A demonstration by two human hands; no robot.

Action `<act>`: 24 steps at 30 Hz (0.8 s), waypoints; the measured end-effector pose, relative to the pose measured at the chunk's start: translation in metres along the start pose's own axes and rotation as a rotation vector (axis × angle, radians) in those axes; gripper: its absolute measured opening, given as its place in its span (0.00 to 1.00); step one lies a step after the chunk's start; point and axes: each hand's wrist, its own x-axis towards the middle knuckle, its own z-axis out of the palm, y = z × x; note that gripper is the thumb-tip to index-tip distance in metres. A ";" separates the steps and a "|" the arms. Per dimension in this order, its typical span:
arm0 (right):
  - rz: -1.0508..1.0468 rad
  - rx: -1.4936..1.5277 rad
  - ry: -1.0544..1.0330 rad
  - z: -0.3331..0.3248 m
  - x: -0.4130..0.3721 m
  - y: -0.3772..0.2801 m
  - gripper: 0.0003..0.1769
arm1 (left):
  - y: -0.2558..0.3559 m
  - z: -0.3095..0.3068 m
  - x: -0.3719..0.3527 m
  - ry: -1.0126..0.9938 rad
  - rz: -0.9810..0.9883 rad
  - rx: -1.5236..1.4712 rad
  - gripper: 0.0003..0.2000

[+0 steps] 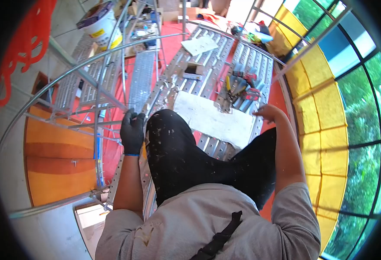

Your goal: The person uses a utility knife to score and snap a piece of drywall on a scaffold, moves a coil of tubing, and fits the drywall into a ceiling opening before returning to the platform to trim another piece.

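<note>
My left hand (pixel 132 131), in a dark glove, is at the left edge of the platform. Its fingers are bent around a scaffold tube (pixel 108 96) where that tube meets the frame; the grip is partly hidden. My bare right hand (pixel 269 113) hangs beside my right knee, fingers apart and holding nothing. It is just off the right end of a white, notched board (pixel 212 118) that lies flat in front of my knees. Beyond the board are two red-and-dark power tools, one farther (pixel 247 77) and one nearer (pixel 253 93), beside yellow-handled pliers (pixel 228 83).
Perforated metal planks (pixel 208 84) form the platform. A small open box (pixel 192 70) and a white panel piece (pixel 199 45) lie farther along. Scaffold tubes and a white bucket (pixel 101 28) stand left; yellow sheeting (pixel 316 108) and windows line the right. Red covering shows below.
</note>
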 end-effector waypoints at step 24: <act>0.236 0.408 -0.168 0.006 0.069 0.099 0.42 | -0.219 -0.154 -0.270 -0.640 -1.050 0.757 0.29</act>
